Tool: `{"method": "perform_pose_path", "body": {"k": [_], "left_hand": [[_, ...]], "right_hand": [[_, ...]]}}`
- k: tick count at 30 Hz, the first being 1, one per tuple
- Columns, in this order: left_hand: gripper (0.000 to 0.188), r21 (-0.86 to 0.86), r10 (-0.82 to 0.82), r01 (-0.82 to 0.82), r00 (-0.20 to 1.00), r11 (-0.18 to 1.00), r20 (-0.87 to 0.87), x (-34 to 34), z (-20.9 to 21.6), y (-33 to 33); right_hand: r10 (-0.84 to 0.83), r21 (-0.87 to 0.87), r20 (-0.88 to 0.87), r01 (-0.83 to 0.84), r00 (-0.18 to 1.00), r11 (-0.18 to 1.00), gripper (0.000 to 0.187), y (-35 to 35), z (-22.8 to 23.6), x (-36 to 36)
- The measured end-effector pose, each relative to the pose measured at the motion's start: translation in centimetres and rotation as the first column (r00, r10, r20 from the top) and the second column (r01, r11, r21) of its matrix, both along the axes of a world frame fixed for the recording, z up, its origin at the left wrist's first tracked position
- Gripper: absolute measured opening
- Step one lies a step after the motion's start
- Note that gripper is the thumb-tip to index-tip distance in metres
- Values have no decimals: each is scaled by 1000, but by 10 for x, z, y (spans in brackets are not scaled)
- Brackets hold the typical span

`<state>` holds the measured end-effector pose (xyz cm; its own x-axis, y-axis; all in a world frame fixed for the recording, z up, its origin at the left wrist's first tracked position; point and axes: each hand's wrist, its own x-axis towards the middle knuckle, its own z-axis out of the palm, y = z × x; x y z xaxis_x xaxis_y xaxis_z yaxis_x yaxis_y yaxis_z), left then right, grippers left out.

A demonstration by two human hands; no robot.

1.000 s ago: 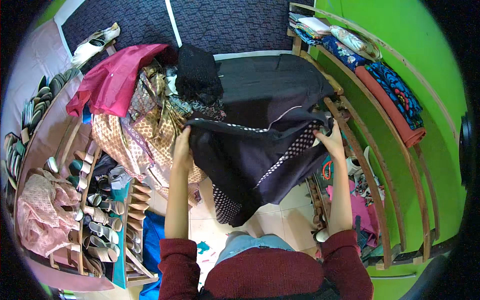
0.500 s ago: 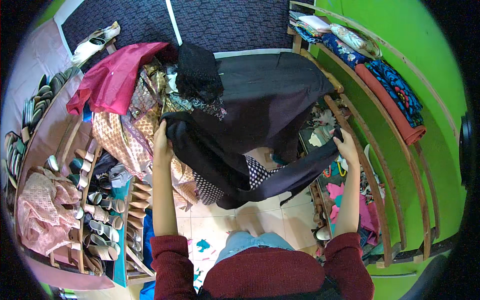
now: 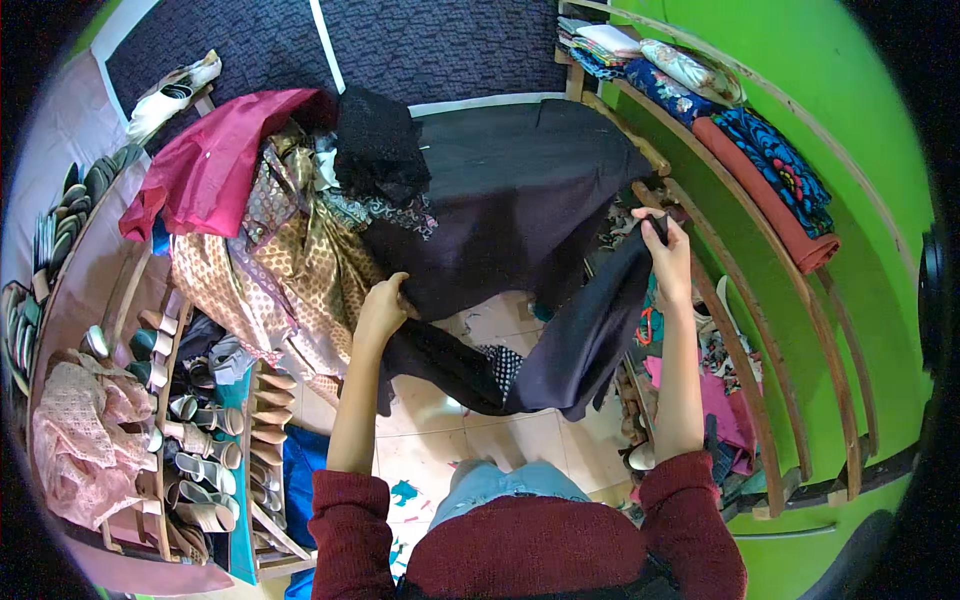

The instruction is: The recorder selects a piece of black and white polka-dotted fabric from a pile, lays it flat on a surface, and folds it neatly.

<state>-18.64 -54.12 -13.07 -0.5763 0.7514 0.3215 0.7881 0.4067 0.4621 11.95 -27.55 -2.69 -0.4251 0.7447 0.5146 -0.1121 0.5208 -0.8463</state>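
Observation:
A black garment [image 3: 580, 355] with a white-dotted patch [image 3: 503, 368] hangs slack between my two hands. My left hand [image 3: 383, 310] is closed on its left end, in front of gold patterned fabric [image 3: 330, 265]. At the right, my raised right hand [image 3: 668, 258] pinches the other end. The middle of the garment sags low over the tiled floor. Just beyond it lies a black cloth [image 3: 520, 165] spread over a table-like surface. On the left part of that surface are a black lace piece [image 3: 378, 150] and a magenta cloth [image 3: 205, 155].
Shoe racks [image 3: 165, 430] with several shoes line the left side, a pale pink lace cloth [image 3: 85, 430] draped over them. Wooden rails [image 3: 745, 370] run along the green right wall, with folded fabrics and a rust-coloured roll [image 3: 765, 195] above. Teal scraps [image 3: 404, 492] lie on the floor.
My left hand has moved right and a little down, and my right hand has risen and come slightly left. The garment now hangs in a narrower, deeper fold, showing less of the dotted patch.

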Motion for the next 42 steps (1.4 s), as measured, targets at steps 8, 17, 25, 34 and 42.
{"method": "perform_pose_path", "body": {"k": [8, 17, 25, 34, 42], "left_hand": [[38, 362, -224, -64, 683, 930, 696, -14, -8, -9], [37, 610, -527, -257, 326, 750, 785, 71, 58, 53], [37, 819, -597, 8, 689, 574, 412, 129, 101, 74], [37, 840, -264, 144, 964, 522, -1, 109, 136, 39], [52, 387, 22, 201, 865, 900, -501, 52, 89, 25]], "right_hand": [[-429, 1, -116, 432, 896, 902, 13, 36, -3, 53], [-25, 117, 273, -8, 962, 993, 20, -49, -58, -21], [153, 67, 298, -180, 942, 981, 62, -141, -96, -72], [291, 28, 372, -324, 881, 946, 13, -67, -127, -80], [94, 253, 183, -139, 979, 958, 23, -28, 22, -63]]}}
